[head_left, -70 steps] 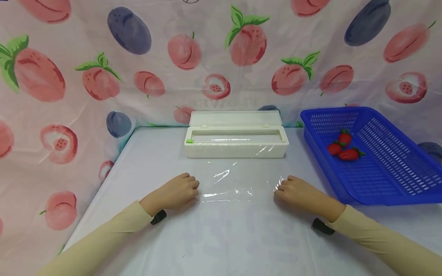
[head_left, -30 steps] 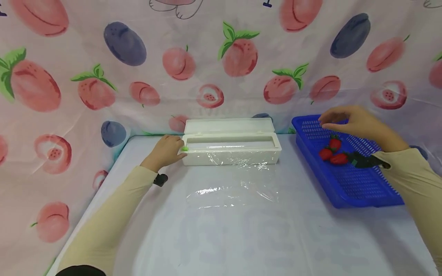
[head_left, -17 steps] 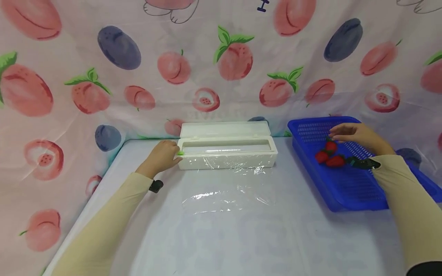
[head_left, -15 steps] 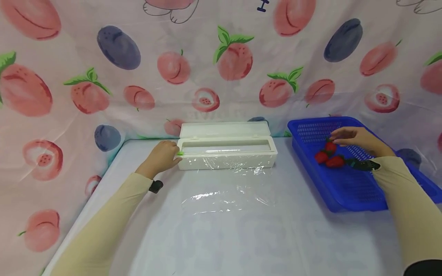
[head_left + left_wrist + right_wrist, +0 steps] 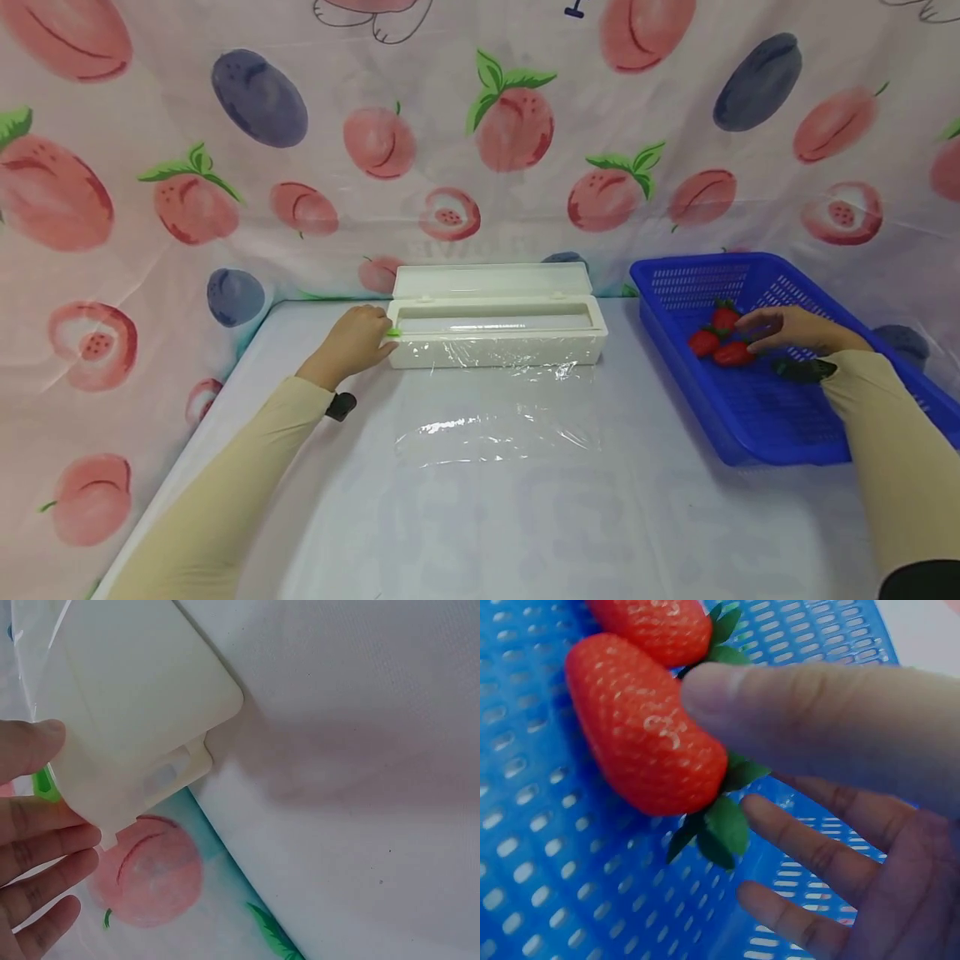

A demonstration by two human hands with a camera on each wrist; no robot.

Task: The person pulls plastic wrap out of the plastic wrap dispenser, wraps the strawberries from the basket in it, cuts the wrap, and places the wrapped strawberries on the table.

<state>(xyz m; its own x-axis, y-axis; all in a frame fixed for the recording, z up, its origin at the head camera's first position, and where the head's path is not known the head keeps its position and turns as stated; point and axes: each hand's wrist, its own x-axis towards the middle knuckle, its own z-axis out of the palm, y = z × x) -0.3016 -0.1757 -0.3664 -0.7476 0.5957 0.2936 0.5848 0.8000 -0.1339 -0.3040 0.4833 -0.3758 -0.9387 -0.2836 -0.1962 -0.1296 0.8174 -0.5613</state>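
strawberries (image 5: pixel 718 337) in basket (image 5: pixel 795 417), right of dispenser (image 5: pixel 498 329)

White table (image 5: pixel 525 517) underfoot of everything; fruit-print cloth (image 5: pixel 450 125) hangs behind from nine through three o'clock, peaches and plums, wrinkled near the corners.

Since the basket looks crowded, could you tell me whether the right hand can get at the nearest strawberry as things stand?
Probably yes. The right hand is already inside the blue basket, its thumb against the nearest strawberry. The other fingers are open, so no grip yet, and nothing lies between them and the fruit.
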